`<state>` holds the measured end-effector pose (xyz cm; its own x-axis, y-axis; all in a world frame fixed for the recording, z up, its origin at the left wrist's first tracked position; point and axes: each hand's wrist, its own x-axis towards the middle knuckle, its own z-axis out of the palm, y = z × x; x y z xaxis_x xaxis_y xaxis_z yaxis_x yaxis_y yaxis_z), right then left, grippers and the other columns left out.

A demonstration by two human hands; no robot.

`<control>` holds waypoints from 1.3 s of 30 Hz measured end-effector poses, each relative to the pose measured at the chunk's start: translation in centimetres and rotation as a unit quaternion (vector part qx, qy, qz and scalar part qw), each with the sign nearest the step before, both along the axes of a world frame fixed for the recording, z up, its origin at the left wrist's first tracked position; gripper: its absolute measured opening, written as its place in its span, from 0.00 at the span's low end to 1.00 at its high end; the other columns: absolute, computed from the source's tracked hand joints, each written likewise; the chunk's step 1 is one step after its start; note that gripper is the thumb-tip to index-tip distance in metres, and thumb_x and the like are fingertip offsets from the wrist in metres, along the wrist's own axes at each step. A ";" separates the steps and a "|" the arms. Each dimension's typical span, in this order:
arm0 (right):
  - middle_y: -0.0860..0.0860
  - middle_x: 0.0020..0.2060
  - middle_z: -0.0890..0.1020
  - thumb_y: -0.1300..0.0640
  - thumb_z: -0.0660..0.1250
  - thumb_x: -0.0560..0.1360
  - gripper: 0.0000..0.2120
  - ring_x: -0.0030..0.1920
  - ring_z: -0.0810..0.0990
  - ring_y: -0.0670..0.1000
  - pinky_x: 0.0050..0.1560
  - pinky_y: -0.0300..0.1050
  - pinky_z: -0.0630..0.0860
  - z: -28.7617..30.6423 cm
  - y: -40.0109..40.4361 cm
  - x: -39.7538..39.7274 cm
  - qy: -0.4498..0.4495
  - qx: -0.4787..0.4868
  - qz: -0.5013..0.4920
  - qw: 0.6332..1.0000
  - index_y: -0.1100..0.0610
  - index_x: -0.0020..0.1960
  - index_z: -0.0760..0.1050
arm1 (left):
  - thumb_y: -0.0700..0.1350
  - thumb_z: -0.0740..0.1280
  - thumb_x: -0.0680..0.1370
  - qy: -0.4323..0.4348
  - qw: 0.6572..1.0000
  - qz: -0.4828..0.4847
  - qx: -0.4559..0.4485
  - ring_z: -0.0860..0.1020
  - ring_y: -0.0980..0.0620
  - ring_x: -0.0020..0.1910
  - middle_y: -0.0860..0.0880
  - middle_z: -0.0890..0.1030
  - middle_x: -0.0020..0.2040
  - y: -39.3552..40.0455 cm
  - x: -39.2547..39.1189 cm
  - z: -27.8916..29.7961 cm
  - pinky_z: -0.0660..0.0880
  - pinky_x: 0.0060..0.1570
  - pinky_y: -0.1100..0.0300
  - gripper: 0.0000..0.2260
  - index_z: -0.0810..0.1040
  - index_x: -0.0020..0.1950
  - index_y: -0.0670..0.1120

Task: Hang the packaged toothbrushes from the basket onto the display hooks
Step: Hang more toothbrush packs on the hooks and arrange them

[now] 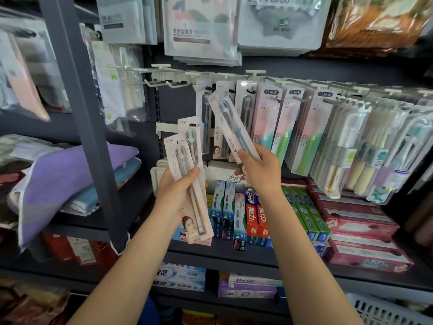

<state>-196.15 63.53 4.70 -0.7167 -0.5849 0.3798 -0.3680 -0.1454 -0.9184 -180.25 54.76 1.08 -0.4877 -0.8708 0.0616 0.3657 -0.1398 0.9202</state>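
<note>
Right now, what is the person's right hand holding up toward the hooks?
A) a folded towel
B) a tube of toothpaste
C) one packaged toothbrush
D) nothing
C: the right hand grips the lower end of a single packaged toothbrush, its top tilted up toward the display hooks.

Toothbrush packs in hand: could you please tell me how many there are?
3: two fanned in the left hand, at and; one in the right hand, at. More may hide behind.
</note>
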 end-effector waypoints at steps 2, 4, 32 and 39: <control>0.58 0.41 0.84 0.58 0.67 0.81 0.06 0.30 0.82 0.51 0.30 0.43 0.75 0.4 0.3 -0.6 -0.014 -0.003 -0.001 1.000 0.49 0.47 0.79 | 0.41 0.70 0.80 0.001 1.000 0.003 0.001 0.86 0.45 0.44 0.44 0.87 0.49 0.0 -0.2 0.1 0.84 0.42 0.48 0.11 0.79 0.61 0.50; 0.55 0.40 0.84 0.58 0.67 0.81 0.04 0.29 0.83 0.51 0.30 0.45 0.75 0.7 0.3 -1.2 -0.031 -0.012 0.000 0.999 0.51 0.49 0.79 | 0.41 0.70 0.79 0.002 1.000 0.006 0.000 0.86 0.44 0.45 0.44 0.87 0.49 0.0 -0.4 0.1 0.84 0.42 0.48 0.11 0.79 0.61 0.50; 0.55 0.34 0.84 0.38 0.64 0.80 0.28 0.28 0.82 0.52 0.34 0.46 0.80 -5.2 -6.3 0.9 -0.330 0.127 0.103 0.930 0.66 0.56 0.77 | 0.40 0.72 0.78 -0.023 0.998 0.055 0.019 0.86 0.47 0.48 0.46 0.87 0.51 -1.4 -0.6 -1.7 0.82 0.45 0.52 0.12 0.82 0.61 0.48; 0.50 0.51 0.87 0.32 0.70 0.72 0.25 0.54 0.85 0.53 0.62 0.58 0.79 -7.2 -5.0 3.3 -0.113 0.176 0.254 0.944 0.52 0.56 0.82 | 0.39 0.72 0.77 0.027 0.994 0.049 0.098 0.86 0.44 0.50 0.41 0.86 0.52 -1.8 -0.4 -1.6 0.84 0.46 0.51 0.13 0.82 0.61 0.43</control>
<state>-192.84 58.58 -2.51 -0.3497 -0.9364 -0.0304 -0.1217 0.0776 -0.9895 -180.68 52.91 -0.49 -0.4014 -0.9114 -0.0907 0.4342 -0.2766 0.8573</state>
